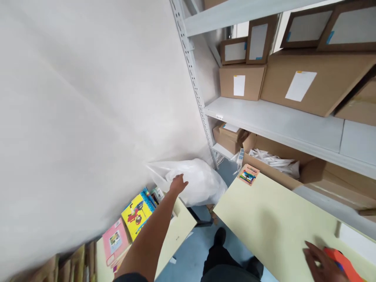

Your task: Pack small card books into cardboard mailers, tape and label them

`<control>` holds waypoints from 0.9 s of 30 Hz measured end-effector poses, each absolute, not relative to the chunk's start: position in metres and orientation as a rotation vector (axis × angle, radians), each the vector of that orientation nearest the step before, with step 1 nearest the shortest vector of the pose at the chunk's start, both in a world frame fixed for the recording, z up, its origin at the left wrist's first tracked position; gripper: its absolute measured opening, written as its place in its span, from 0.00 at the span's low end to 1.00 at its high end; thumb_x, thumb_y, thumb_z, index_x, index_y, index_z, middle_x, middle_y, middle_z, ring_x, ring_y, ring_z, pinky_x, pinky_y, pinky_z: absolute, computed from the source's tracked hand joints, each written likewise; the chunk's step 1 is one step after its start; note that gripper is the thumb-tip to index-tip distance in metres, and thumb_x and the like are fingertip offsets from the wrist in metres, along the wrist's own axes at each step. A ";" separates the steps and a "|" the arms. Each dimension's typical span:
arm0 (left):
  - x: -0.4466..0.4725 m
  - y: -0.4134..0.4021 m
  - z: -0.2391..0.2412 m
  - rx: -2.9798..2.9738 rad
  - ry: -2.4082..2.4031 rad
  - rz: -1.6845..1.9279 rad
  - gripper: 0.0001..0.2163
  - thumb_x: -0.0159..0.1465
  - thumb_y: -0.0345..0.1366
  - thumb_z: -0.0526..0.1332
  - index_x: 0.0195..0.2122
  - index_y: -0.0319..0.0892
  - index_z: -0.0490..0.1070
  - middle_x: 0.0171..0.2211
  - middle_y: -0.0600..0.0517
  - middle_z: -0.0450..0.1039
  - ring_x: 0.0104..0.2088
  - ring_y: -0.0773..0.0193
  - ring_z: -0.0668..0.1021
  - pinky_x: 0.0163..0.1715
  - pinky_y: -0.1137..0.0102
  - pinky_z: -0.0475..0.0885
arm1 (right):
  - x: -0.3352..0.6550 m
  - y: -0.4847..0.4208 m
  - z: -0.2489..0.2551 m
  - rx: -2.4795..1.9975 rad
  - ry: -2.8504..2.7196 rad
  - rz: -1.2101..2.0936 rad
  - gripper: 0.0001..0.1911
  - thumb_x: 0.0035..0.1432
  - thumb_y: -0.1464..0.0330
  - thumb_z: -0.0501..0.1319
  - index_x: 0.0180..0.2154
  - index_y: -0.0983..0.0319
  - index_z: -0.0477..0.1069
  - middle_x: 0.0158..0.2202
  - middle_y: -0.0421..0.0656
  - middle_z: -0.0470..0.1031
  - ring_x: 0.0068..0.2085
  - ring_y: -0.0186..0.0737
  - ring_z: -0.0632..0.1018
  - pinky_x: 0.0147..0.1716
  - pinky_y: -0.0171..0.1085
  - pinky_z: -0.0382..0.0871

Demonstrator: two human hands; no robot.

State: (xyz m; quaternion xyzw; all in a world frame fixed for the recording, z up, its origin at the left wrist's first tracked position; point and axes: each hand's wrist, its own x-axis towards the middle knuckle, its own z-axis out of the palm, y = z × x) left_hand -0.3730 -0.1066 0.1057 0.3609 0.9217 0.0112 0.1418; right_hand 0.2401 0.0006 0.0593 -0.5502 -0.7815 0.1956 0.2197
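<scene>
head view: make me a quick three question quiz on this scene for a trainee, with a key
1. True or false: in this view, the left hand overlaps the white bag.
2. Multiple choice: what lies next to the pink-covered item?
A) a yellow-covered item
B) a black shoe
C) a blue mug
3. Fill in: the hand nearest the orange-red item is the ____ hand.

Key:
1. True
2. A
3. right
</scene>
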 end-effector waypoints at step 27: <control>-0.168 -0.103 0.235 2.349 1.862 0.447 0.11 0.67 0.31 0.55 0.46 0.47 0.74 0.23 0.53 0.77 0.26 0.62 0.80 0.29 0.70 0.72 | 0.024 -0.082 0.157 -0.964 -2.136 1.065 0.49 0.57 0.62 0.67 0.72 0.53 0.42 0.73 0.50 0.51 0.71 0.58 0.57 0.66 0.58 0.61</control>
